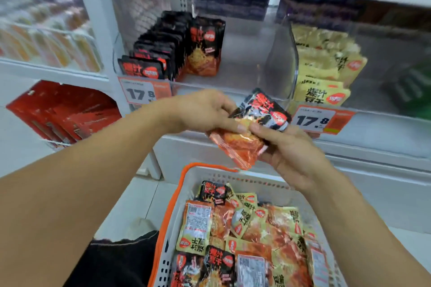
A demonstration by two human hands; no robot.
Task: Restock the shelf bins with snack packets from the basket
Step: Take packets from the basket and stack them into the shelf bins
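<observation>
Many packets still fill the basket (179, 196) at lower centre. Both the left hand (200, 112) and right hand (291, 154) pinch black-and-red snack packets (251, 128) mid-frame, below the half-filled black-packet bin (233, 60).

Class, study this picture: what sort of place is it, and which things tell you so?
Most likely a shop aisle. Orange price tags marked 17.8 hang on the shelf edge, clear bins hold rows of snack packets, and a basket of stock sits below.
</observation>
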